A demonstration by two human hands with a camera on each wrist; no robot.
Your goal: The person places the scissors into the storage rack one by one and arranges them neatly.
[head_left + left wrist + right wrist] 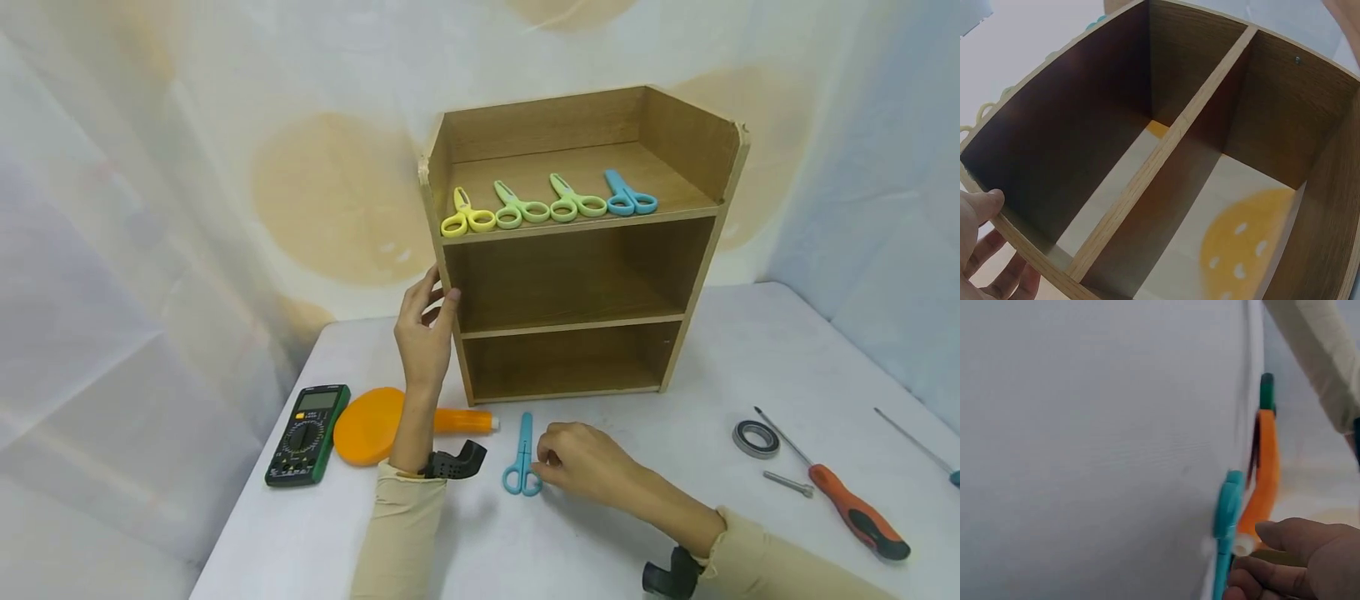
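Observation:
A wooden three-tier shelf stands on the white table. On its top tier lie several small scissors: a yellow pair, two green pairs and a blue pair. My left hand grips the shelf's left side wall, thumb on the front edge; the left wrist view shows that thumb on the wood and the empty lower tiers. Another blue pair of scissors lies flat in front of the shelf. My right hand has curled fingers pinching its handle; the right wrist view shows its blade beside my fingers.
Left of my arm lie a green multimeter, an orange disc and an orange tube with a white cap. At the right are a metal ring, a bolt, an orange-handled screwdriver and a thin tool. A curtain hangs behind.

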